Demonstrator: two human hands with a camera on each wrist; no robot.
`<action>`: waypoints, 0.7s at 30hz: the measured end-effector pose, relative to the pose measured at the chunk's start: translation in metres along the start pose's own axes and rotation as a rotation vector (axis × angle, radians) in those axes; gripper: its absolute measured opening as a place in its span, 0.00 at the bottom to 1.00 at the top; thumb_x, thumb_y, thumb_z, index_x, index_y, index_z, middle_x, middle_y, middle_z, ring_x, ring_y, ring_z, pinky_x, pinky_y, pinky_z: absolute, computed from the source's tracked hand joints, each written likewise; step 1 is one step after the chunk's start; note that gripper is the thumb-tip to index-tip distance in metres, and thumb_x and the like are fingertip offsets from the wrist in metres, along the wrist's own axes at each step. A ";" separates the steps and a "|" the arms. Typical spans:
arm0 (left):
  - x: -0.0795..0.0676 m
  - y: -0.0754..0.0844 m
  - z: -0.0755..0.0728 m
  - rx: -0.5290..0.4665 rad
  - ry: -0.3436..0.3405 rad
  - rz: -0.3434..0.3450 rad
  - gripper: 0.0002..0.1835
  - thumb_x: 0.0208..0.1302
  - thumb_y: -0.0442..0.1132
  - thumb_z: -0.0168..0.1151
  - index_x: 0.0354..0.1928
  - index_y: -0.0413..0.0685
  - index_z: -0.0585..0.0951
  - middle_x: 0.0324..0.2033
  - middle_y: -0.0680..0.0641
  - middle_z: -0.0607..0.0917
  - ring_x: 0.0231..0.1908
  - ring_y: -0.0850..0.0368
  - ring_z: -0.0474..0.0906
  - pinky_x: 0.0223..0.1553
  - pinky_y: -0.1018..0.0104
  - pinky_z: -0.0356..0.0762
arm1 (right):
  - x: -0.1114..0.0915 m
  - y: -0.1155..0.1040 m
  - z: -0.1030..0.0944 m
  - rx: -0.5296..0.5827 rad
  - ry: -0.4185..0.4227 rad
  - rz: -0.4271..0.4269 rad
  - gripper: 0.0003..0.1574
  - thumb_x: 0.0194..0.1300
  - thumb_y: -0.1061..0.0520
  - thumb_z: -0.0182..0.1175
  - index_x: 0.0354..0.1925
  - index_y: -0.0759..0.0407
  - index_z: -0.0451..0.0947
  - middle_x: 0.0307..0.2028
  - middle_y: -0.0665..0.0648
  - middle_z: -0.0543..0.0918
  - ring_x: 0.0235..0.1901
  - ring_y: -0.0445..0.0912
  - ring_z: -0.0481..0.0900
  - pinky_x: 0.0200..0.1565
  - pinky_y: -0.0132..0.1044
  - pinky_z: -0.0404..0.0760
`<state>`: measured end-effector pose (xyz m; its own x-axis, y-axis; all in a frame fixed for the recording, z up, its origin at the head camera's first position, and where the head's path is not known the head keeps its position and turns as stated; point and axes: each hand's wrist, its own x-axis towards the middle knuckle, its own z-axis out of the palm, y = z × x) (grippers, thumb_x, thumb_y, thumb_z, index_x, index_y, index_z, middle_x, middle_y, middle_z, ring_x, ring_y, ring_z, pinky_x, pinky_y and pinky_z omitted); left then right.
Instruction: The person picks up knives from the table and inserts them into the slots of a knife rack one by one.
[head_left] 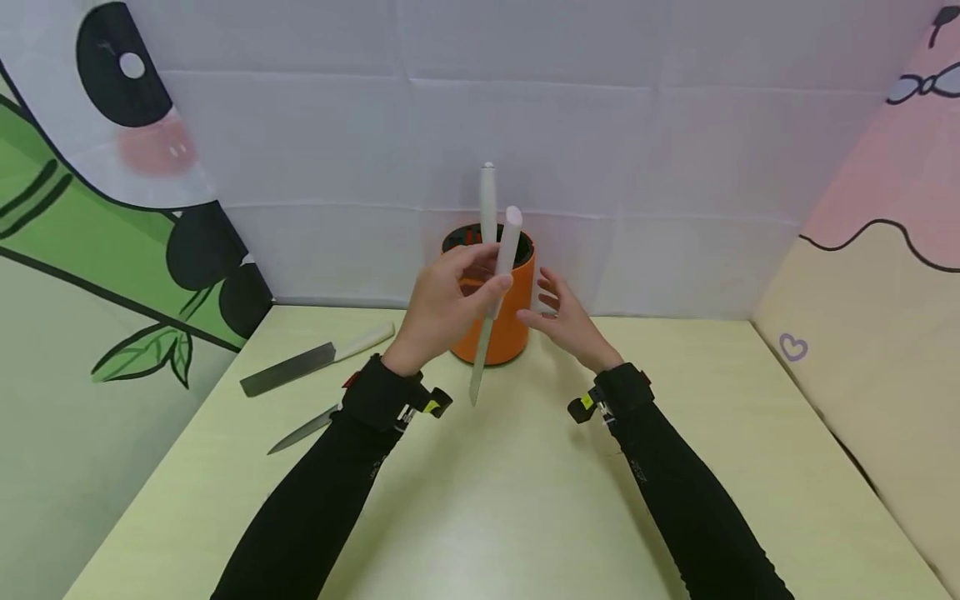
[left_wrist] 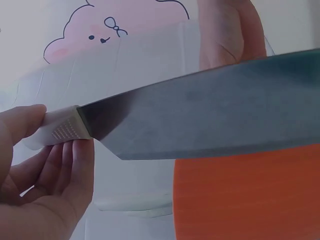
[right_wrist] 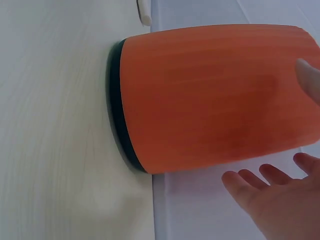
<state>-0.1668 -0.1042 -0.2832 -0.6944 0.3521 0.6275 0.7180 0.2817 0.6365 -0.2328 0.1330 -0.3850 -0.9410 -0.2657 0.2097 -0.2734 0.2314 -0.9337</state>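
Observation:
My left hand (head_left: pixel 442 307) grips a kitchen knife (left_wrist: pixel 200 112) by its white handle, thumb on one side and fingers on the other. The blade points down in front of an orange knife holder (head_left: pixel 514 321) with a black top. Another white-handled knife (head_left: pixel 488 196) stands upright in that holder. To the right of the holder, my right hand (head_left: pixel 573 331) has its fingers spread and holds nothing. In the right wrist view its fingers and thumb lie on either side of the holder's orange wall (right_wrist: pixel 215 100).
Left of the holder a cleaver (head_left: pixel 291 372) with a white handle lies on the pale table (head_left: pixel 495 517). Closer to me is a pointed knife (head_left: pixel 303 430), its handle hidden behind my left wrist. A white cloth backdrop (head_left: pixel 322 142) rises right behind the holder.

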 end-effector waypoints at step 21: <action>0.009 0.017 -0.023 -0.111 0.144 0.113 0.23 0.75 0.33 0.67 0.69 0.35 0.79 0.56 0.40 0.84 0.50 0.52 0.86 0.55 0.60 0.88 | 0.026 0.025 0.044 0.084 0.098 -0.085 0.69 0.72 0.49 0.71 0.86 0.39 0.30 0.86 0.53 0.42 0.84 0.55 0.46 0.81 0.63 0.50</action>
<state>-0.1618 -0.1168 -0.2562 -0.6151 0.2428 0.7502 0.7876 0.1445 0.5990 -0.2558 0.0908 -0.4158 -0.9313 -0.1872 0.3125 -0.3390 0.1314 -0.9316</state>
